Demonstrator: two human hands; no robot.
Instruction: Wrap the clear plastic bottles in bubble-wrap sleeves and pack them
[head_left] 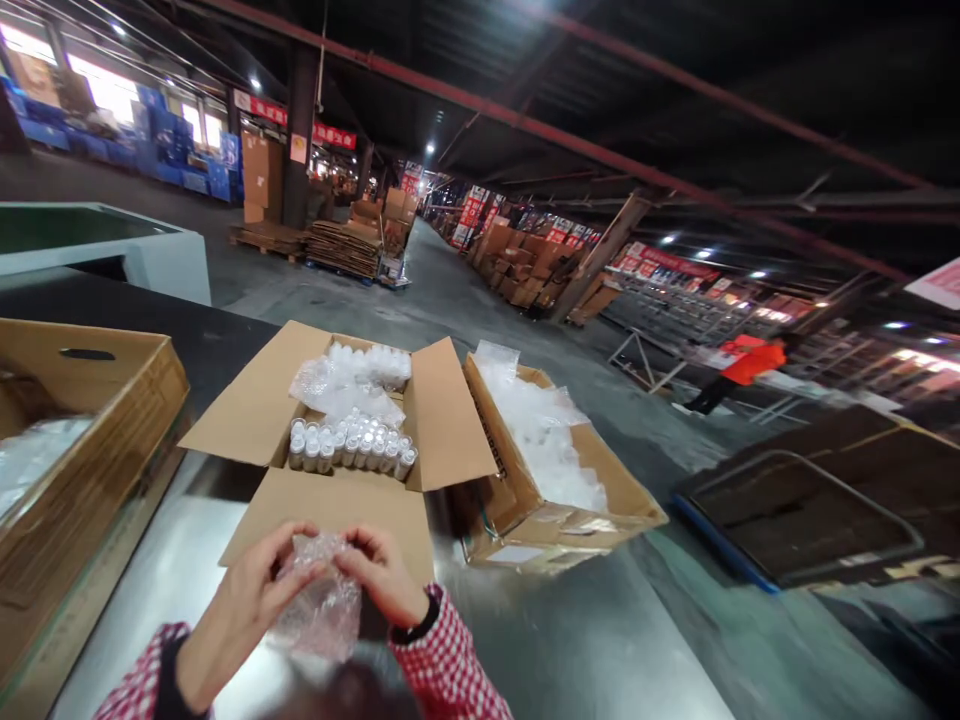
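A crumpled piece of clear bubble wrap (322, 610) is pinched between my two hands, close to my body. My left hand (255, 585) grips its upper left side, and my right hand (382, 565) pinches its top right corner. Just beyond them stands an open cardboard box (457, 430) with its flaps folded out. Inside it, several small bottles with clear caps (352, 445) stand upright in rows along the near side. More bubble wrap (349, 385) lies over the middle, and pale bottle tops show at the back.
Right of the open box, a second carton (555, 535) holds bubble wrap pieces. At left is a large cardboard box (97, 420) with a hand hole. All rest on a metal table (540, 640). A trolley (810, 500) stands right; a person in orange (750, 360) is farther off.
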